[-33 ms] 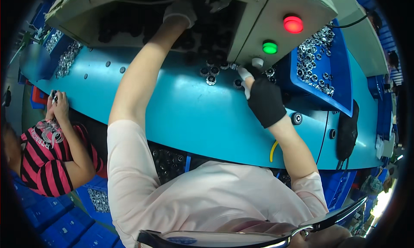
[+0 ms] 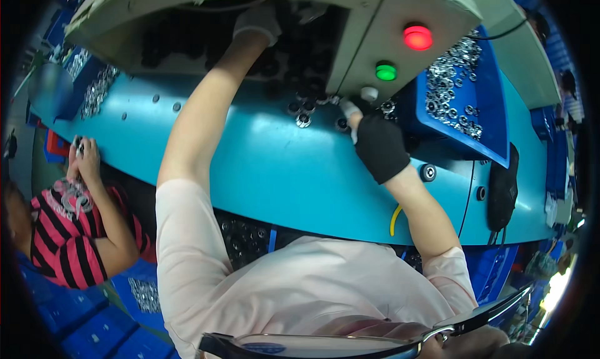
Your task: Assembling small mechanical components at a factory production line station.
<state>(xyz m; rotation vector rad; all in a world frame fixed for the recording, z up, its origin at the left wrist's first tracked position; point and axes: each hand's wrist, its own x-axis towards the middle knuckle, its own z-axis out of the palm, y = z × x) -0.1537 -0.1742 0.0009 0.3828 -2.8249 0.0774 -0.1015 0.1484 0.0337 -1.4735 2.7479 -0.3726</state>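
Observation:
My left hand [image 2: 257, 23], in a white glove, reaches into the dark opening of a pale machine housing [image 2: 369, 40]. Its fingers are hidden in shadow among dark round parts. At the housing's lower right corner is my right hand [image 2: 380, 145], in a black glove with white coverings on the fingers. Thumb and forefinger are apart, the forefinger's tip beside a small chrome part [image 2: 334, 100]; the other fingers are mostly hidden. Left of it, several small round black-and-chrome parts [image 2: 303, 119] lie on the blue tabletop [image 2: 281, 184]. Another round part [image 2: 341, 124] sits near the thumb.
The housing has a red light [image 2: 417, 38], a green button [image 2: 385, 71] and a white knob [image 2: 369, 94]. A blue bin [image 2: 462, 143] of chrome parts stands right. Nearby lie a black-and-white wheel [image 2: 428, 173], a yellow curved piece [image 2: 395, 221] and a black pouch [image 2: 504, 190]. A co-worker [image 2: 75, 234] sits left.
The view has shifted slightly. My right forefinger is a little further left; my left hand stays inside the housing.

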